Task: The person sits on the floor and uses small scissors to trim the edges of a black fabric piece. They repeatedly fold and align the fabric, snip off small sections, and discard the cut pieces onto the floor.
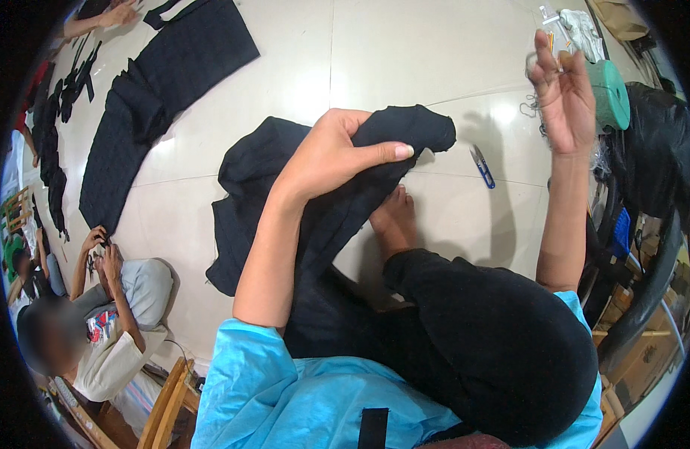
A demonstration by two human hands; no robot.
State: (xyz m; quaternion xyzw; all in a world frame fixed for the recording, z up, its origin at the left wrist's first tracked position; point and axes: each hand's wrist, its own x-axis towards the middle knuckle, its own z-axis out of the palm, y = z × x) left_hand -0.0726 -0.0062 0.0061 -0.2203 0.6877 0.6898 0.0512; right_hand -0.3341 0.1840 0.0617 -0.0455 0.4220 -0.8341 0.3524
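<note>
My left hand (337,150) is closed on a piece of black cloth (262,165), with the thumb pressed on top near the cloth's rounded end. The cloth hangs in folds down toward my lap. My right hand (562,97) is raised at the far right, palm showing, with thumb and fingers drawn together. A fine thread (476,96) runs from the cloth's edge toward it. Its fingertips are slightly blurred, and whether a needle is there I cannot tell. Small blue-handled thread snips (482,168) lie on the floor between my hands.
A green thread cone (608,95) stands beside my right forearm, near black bags (655,150) and cardboard boxes. Long black cloth (172,63) lies at the upper left. A seated co-worker (109,337) handles its near end. My bare foot (396,217) rests below the cloth.
</note>
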